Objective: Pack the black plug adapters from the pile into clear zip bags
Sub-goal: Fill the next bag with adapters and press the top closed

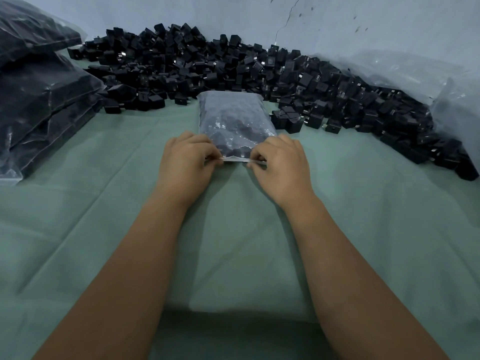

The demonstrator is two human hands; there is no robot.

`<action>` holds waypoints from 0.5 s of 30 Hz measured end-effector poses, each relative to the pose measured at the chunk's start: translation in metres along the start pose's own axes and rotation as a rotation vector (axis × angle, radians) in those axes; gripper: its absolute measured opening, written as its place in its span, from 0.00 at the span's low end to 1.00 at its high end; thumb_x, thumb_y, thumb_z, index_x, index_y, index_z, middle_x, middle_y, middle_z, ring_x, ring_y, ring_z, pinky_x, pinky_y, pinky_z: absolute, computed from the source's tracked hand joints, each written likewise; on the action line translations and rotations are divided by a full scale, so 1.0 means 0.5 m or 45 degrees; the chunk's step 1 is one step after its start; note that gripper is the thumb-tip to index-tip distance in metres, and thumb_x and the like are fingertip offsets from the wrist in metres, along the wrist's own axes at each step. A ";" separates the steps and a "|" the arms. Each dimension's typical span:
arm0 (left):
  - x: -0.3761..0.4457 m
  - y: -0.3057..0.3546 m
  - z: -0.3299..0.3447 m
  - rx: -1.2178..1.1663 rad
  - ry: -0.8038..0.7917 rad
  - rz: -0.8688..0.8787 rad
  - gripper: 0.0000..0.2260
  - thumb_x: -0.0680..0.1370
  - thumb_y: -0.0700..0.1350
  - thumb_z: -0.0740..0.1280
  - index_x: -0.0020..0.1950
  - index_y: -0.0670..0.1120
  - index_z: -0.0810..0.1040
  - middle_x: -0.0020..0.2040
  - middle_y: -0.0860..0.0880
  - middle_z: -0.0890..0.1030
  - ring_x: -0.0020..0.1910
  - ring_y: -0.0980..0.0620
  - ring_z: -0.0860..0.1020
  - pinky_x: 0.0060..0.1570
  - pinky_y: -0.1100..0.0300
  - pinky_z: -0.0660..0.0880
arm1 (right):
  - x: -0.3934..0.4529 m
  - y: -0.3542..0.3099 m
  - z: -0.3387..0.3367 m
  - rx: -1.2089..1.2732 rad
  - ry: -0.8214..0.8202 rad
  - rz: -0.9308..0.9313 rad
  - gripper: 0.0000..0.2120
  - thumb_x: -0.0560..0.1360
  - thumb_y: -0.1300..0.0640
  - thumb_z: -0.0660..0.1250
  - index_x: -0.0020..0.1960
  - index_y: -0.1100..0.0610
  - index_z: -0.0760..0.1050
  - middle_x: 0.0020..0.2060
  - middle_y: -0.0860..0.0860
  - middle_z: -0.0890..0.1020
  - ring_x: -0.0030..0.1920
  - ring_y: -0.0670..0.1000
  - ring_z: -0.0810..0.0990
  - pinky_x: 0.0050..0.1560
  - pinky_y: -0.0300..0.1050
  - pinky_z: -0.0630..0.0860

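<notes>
zip bag: a clear zip bag [235, 123] filled with black plug adapters is laid flat on the surface, lengthwise away from the person, its far end touching the pile and its near, zip end turned toward the person.
left hand: the left hand [185, 161] is curled, palm down, and the left corner of the bag's zip strip [235, 159] is pinched between its thumb and fingers.
right hand: the right hand [281, 162] is curled the same way, and the right part of the zip strip is pinched by its fingertips; the two hands are set side by side with a short stretch of strip bared between them.
zip state: whether the strip is sealed cannot be told.
pile: a long pile of loose black plug adapters [233, 66] is heaped along the wall behind the bag, spread from the left of centre to the far right edge, where it comes nearest the person.
packed bags: large filled bags [44, 100] of dark contents are stacked at the left edge, one upon another, just beside the pile's left end.
empty plastic: clear crumpled plastic sheeting [426, 74] is seen at the right, behind and beside the pile.
surface: a green cloth-covered surface [104, 229] with fold creases is seen under everything.
wall: a pale wall [337, 22] with a crack and marks is seen behind the pile.
</notes>
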State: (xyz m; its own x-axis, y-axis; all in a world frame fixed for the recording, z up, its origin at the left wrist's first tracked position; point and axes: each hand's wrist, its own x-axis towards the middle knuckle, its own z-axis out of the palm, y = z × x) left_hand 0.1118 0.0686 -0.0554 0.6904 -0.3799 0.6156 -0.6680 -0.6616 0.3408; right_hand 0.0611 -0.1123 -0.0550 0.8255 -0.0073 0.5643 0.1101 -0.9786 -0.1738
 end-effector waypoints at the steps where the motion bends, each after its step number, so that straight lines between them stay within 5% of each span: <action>1: -0.001 -0.003 0.000 0.011 0.023 -0.013 0.01 0.73 0.40 0.74 0.43 0.44 0.85 0.43 0.49 0.83 0.46 0.43 0.75 0.49 0.52 0.67 | 0.000 0.003 0.000 -0.014 0.002 0.021 0.04 0.71 0.55 0.72 0.45 0.54 0.80 0.42 0.48 0.78 0.49 0.52 0.72 0.50 0.42 0.62; 9: -0.003 -0.010 -0.006 0.050 0.100 -0.073 0.03 0.74 0.44 0.74 0.42 0.45 0.85 0.42 0.50 0.82 0.48 0.45 0.74 0.50 0.55 0.62 | -0.002 0.011 -0.004 -0.022 0.036 0.102 0.03 0.71 0.59 0.72 0.42 0.55 0.78 0.40 0.48 0.77 0.47 0.53 0.72 0.48 0.39 0.58; 15: 0.000 0.007 0.000 -0.027 0.056 0.028 0.03 0.72 0.39 0.75 0.42 0.40 0.85 0.37 0.44 0.82 0.41 0.41 0.75 0.43 0.55 0.68 | 0.002 -0.008 0.000 0.021 0.052 -0.054 0.05 0.70 0.57 0.74 0.43 0.56 0.79 0.40 0.50 0.78 0.47 0.54 0.73 0.49 0.45 0.66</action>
State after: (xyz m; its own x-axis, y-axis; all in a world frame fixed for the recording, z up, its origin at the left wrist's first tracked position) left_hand 0.1094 0.0664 -0.0541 0.6631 -0.3651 0.6534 -0.6886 -0.6397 0.3415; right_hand 0.0614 -0.1082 -0.0539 0.7968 0.0251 0.6037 0.1535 -0.9748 -0.1621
